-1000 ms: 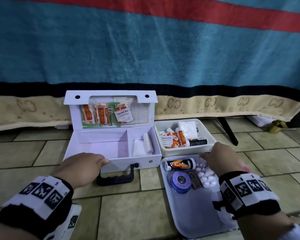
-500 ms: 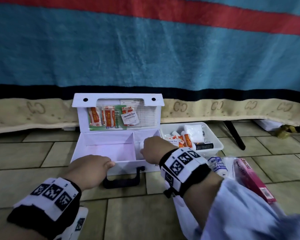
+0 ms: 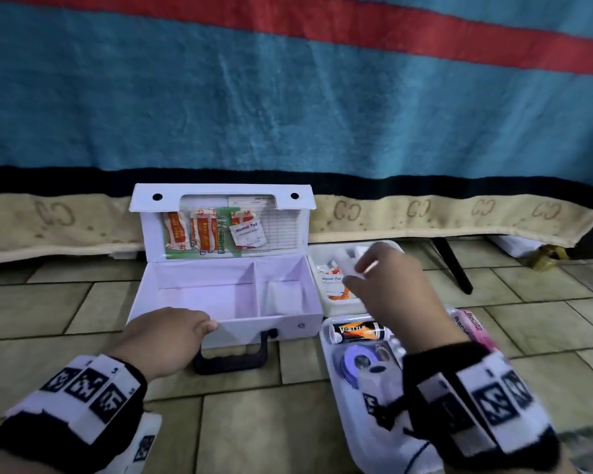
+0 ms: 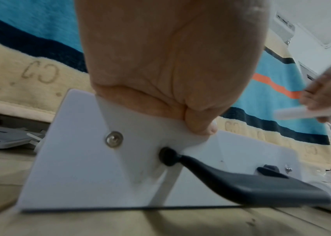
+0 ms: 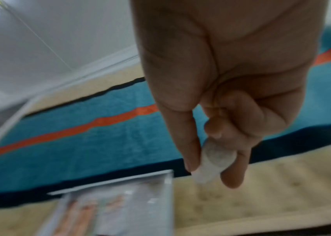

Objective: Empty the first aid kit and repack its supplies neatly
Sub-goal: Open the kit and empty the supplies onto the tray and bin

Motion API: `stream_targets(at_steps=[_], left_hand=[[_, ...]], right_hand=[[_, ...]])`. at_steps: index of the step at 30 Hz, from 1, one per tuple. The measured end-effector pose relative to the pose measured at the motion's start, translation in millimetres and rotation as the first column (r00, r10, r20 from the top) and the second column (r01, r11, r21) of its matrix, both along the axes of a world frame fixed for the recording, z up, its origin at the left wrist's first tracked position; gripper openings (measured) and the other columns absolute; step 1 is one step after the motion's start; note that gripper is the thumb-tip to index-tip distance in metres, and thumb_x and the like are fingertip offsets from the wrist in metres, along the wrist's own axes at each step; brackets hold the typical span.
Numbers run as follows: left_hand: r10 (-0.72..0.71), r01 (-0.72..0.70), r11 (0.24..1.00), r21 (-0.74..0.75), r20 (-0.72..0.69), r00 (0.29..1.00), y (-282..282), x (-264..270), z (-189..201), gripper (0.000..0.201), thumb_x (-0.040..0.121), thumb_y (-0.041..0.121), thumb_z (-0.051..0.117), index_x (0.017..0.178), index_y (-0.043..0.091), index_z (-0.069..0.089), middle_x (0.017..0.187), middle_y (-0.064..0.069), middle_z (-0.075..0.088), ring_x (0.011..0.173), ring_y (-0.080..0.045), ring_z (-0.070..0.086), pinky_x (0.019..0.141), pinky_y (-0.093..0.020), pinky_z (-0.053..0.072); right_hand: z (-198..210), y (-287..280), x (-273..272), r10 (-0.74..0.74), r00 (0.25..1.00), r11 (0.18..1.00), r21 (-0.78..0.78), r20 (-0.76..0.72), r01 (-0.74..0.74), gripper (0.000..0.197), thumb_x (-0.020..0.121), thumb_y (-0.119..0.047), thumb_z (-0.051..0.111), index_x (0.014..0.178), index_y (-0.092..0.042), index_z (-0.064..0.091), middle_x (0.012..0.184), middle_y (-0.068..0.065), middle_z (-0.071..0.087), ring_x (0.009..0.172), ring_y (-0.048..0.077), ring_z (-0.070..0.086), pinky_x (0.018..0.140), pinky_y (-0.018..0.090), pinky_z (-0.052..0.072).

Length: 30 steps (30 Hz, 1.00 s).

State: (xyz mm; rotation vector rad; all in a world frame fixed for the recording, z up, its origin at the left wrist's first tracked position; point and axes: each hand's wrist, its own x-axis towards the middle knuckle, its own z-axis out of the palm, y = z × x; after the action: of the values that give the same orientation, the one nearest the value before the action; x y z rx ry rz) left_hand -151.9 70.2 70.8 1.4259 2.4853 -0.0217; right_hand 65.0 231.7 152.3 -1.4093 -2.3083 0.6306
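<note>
bandage roll (image 5: 213,158) pinched in right grip (image 5: 221,102) (fingertips).

One open kit (image 3: 220,323), two trays (image 3: 326,302), two hands (image 3: 165,340), one tape roll (image 3: 351,366)

The first aid kit (image 3: 220,302) stood open, its lid (image 3: 220,227) upright at the rear, blocking approach from behind. 1 divider (image 3: 256,289) split the interior; the larger left compartment lay clear, open from above. The left hand (image 3: 165,340) occupied the front wall. The right hand (image 3: 387,289) hung over the white tub (image 3: 326,299), obstructing access there.
</note>
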Motion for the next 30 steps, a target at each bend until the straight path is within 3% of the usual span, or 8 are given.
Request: stream_targets(at_steps=[3, 6, 11, 15, 19, 22, 25, 30], left_hand=[[-0.002, 0.002, 1.000, 0.025, 0.002, 1.000, -1, 0, -1, 0.042, 0.100, 0.043, 0.022, 0.070, 0.024, 0.044, 0.072, 0.006, 0.052, 0.075, -0.014, 0.050, 0.063, -0.028, 0.036], [0.004, -0.005, 0.999, 0.037, 0.015, 1.000, -1, -1, -1, 0.042, 0.100, 0.043, 0.022, 0.070, 0.025, 0.046, 0.074, 0.006, 0.054, 0.077, -0.013, 0.052, 0.070, -0.028, 0.040], [-0.005, 0.004, 0.999, 0.034, 0.006, 1.000, -1, -1, -2, 0.042, 0.100, 0.043, 0.021, 0.075, 0.025, 0.049, 0.077, 0.006, 0.056, 0.078, -0.012, 0.053, 0.069, -0.027, 0.040], [0.003, -0.004, 0.999, 0.045, 0.009, 1.000, -2, -3, -4, 0.042, 0.099, 0.045, 0.023, 0.078, 0.023, 0.052, 0.080, 0.005, 0.060, 0.081, -0.013, 0.054, 0.072, -0.028, 0.042], [-0.003, 0.002, 0.999, 0.046, 0.015, 1.000, -2, -3, -6, 0.043, 0.100, 0.044, 0.022, 0.082, 0.021, 0.054, 0.083, 0.005, 0.060, 0.082, -0.015, 0.055, 0.073, -0.029, 0.042], [-0.006, 0.006, 0.999, 0.035, 0.009, 1.000, -1, -4, -6, 0.042, 0.100, 0.045, 0.021, 0.076, 0.023, 0.049, 0.078, 0.006, 0.057, 0.080, -0.015, 0.053, 0.070, -0.030, 0.040], [-0.001, 0.000, 1.000, 0.028, 0.018, 1.000, -1, -4, -6, 0.042, 0.100, 0.045, 0.021, 0.070, 0.025, 0.043, 0.074, 0.007, 0.053, 0.079, -0.016, 0.052, 0.069, -0.030, 0.039], [0.001, -0.001, 1.000, -0.007, 0.009, 1.000, 0, -3, -3, 0.042, 0.099, 0.047, 0.020, 0.072, 0.027, 0.046, 0.079, 0.006, 0.055, 0.083, -0.017, 0.054, 0.070, -0.031, 0.040]], right_hand=[[-6, 26, 59, -0.211, 0.969, 0.977, 0.010, 0.130, 0.211, 0.030, 0.081, -0.022, 0.066, 0.104, -0.004, 0.059, 0.097, 0.017, 0.068, 0.092, 0.032, 0.063, 0.066, 0.028, 0.037], [-20, 44, 94, -0.255, 0.922, 0.963, -0.011, 0.290, 0.270, 0.026, 0.080, -0.020, 0.066, 0.090, 0.004, 0.064, 0.090, 0.024, 0.068, 0.087, 0.037, 0.063, 0.069, 0.033, 0.045], [-43, 52, 107, -0.192, 0.886, 0.976, -0.008, 0.422, 0.216, 0.025, 0.078, -0.015, 0.065, 0.057, -0.013, 0.051, 0.064, 0.010, 0.059, 0.065, 0.025, 0.054, 0.055, 0.025, 0.033], [-47, 49, 102, -0.125, 0.839, 0.989, 0.001, 0.530, 0.146, 0.017, 0.085, -0.023, 0.060, 0.087, -0.007, 0.065, 0.099, 0.014, 0.068, 0.090, 0.028, 0.063, 0.065, 0.023, 0.036], [-32, 36, 76, -0.204, 0.927, 0.976, 0.139, 0.314, 0.168, 0.020, 0.087, -0.022, 0.055, 0.099, -0.007, 0.060, 0.108, 0.017, 0.062, 0.086, 0.031, 0.059, 0.068, 0.031, 0.042], [-19, 12, 29, 0.104, 0.983, 0.985, 0.120, 0.154, -0.123, 0.018, 0.090, -0.024, 0.052, 0.102, -0.016, 0.064, 0.101, 0.007, 0.066, 0.092, 0.026, 0.062, 0.072, 0.028, 0.044], [-21, -18, -25, 0.464, 0.870, 0.883, -0.015, 0.164, -0.468, 0.028, 0.095, -0.034, 0.046, 0.097, -0.012, 0.064, 0.100, 0.009, 0.063, 0.092, 0.024, 0.059, 0.077, 0.028, 0.044], [-38, -37, -76, 0.594, 0.641, 0.804, -0.363, 0.485, -0.471, 0.066, 0.092, -0.064, 0.021, 0.070, -0.007, 0.046, 0.088, 0.014, 0.053, 0.093, 0.028, 0.053, 0.080, 0.033, 0.037]])
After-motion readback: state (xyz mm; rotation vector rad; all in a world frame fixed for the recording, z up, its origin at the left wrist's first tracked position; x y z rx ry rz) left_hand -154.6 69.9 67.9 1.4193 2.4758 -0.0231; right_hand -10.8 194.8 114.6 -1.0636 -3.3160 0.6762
